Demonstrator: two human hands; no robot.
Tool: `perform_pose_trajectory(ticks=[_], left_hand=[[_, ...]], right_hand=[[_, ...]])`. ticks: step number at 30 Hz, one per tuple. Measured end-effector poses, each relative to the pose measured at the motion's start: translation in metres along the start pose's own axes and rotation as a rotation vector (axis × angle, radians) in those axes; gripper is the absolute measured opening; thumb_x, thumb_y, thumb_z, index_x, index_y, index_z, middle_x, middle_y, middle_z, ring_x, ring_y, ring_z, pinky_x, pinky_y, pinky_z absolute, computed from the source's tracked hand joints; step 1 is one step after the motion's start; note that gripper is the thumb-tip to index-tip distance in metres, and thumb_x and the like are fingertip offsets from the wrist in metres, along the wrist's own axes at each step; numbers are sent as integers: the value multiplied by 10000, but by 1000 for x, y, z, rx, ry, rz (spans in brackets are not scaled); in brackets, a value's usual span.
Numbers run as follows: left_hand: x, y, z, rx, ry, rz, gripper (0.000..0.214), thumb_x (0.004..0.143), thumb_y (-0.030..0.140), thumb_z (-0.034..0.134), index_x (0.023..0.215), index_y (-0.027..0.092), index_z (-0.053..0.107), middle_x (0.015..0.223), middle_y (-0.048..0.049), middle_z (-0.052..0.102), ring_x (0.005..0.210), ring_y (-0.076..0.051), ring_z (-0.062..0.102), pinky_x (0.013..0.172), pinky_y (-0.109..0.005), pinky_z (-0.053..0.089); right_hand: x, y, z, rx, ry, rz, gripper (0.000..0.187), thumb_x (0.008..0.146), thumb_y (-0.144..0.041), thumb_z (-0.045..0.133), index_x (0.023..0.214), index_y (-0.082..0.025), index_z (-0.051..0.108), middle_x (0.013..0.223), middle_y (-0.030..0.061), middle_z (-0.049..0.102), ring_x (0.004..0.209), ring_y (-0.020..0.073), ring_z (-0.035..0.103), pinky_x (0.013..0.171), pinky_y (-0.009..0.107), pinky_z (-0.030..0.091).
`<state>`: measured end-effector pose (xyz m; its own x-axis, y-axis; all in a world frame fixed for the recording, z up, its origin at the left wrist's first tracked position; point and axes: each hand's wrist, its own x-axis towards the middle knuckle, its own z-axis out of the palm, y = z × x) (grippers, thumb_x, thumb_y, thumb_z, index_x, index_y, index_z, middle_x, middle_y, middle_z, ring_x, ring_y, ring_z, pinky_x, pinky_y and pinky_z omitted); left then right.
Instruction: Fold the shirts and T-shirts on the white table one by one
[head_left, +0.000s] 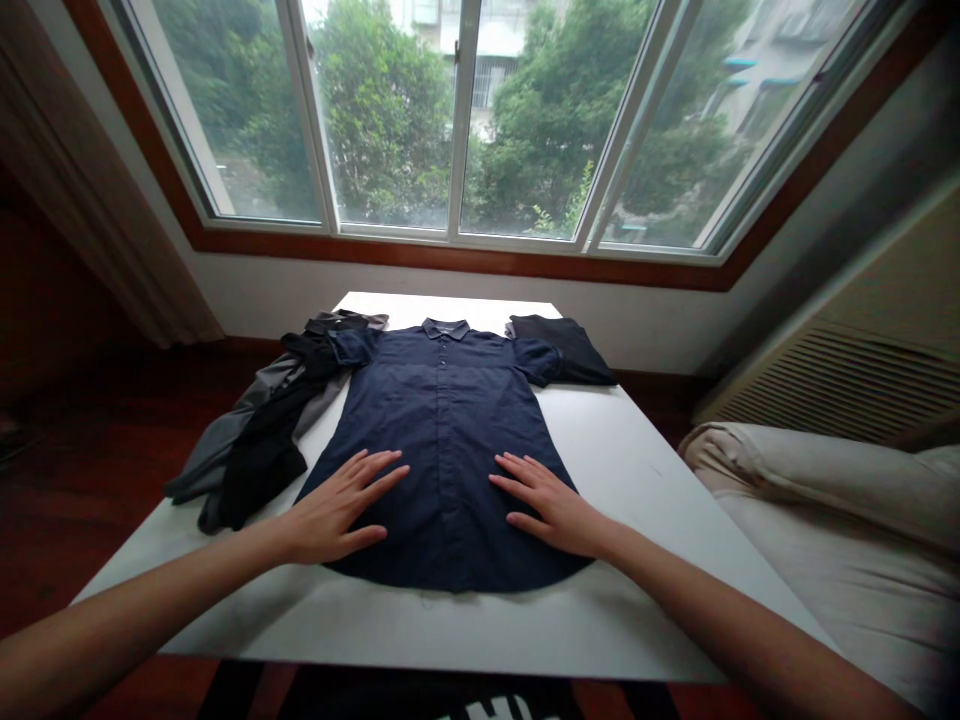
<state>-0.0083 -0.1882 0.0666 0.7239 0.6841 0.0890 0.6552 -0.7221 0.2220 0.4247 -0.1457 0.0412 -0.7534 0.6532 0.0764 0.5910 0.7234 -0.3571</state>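
Note:
A navy short-sleeved button-up shirt (442, 430) lies spread front side up, its collar at the far end and its curved hem toward me. My left hand (341, 510) rests over the lower left part of the shirt, fingers stretched and apart. Over the lower right part is my right hand (547, 505), its fingers likewise spread. Both palms face down, and neither hand grips the cloth. Whether the fingertips press on the fabric or hover just above it, I cannot tell.
The white table (420, 635) bears the shirt. Loose black and grey clothes (262, 430) hang over its left edge. Folded dark clothing (581, 350) lies at the far right, partly beside the shirt's sleeve. A beige sofa (840, 500) stands to the right, and a window (457, 120) is beyond the table.

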Motion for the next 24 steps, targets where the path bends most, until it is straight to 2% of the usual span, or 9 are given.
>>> perform_pose_trajectory(ticks=[4, 8, 13, 16, 18, 20, 24], left_hand=[[51, 15, -11, -34, 58, 89, 779, 1024, 540, 548, 1684, 376, 168, 1752, -42, 151, 1593, -335, 195, 1296, -583, 163], [88, 20, 2, -62, -30, 202, 784, 988, 523, 610, 1668, 371, 250, 1748, -51, 167, 1596, -348, 180, 1292, -593, 152], [92, 27, 24, -77, -147, 236, 847, 979, 583, 596, 1684, 367, 180, 1751, -62, 123, 1602, -351, 149, 1291, -607, 89], [87, 30, 26, -81, -167, 254, 867, 980, 611, 578, 1689, 369, 141, 1753, -58, 84, 1606, -349, 123, 1293, -600, 62], [89, 27, 26, -78, -163, 254, 866, 984, 629, 563, 1689, 369, 134, 1754, -55, 79, 1607, -342, 126, 1297, -584, 67], [99, 16, 25, -61, -121, 206, 825, 1007, 632, 517, 1690, 355, 147, 1754, -58, 90, 1607, -327, 139, 1301, -562, 94], [138, -30, 26, 37, 18, 9, 725, 1045, 630, 415, 1669, 287, 276, 1751, -88, 133, 1605, -312, 158, 1293, -538, 147]], right_hand=[[-2, 15, 1, -41, 108, 56, 574, 1057, -507, 515, 1594, -317, 448, 1708, 61, 280, 1576, 313, 250, 1280, 570, 248], [-5, 23, 5, -137, 106, 164, 606, 1062, -545, 479, 1620, -324, 397, 1720, 67, 239, 1583, 323, 223, 1279, 589, 223], [-14, 15, 0, -161, 57, 188, 629, 1055, -564, 480, 1628, -325, 381, 1721, 60, 232, 1585, 317, 220, 1281, 570, 225], [-9, 19, -13, -142, 50, 175, 603, 1028, -570, 533, 1572, -314, 486, 1669, 76, 369, 1527, 324, 360, 1245, 535, 325], [5, 29, -22, -121, 84, 176, 549, 1030, -554, 533, 1514, -297, 562, 1596, 86, 483, 1457, 307, 466, 1207, 492, 397], [28, 43, -27, -115, 143, 184, 524, 1040, -530, 519, 1490, -270, 588, 1568, 99, 514, 1433, 294, 495, 1196, 465, 414], [95, 70, -23, -181, 195, 216, 619, 1038, -518, 531, 1560, -185, 505, 1659, 155, 367, 1532, 319, 347, 1253, 464, 311]])
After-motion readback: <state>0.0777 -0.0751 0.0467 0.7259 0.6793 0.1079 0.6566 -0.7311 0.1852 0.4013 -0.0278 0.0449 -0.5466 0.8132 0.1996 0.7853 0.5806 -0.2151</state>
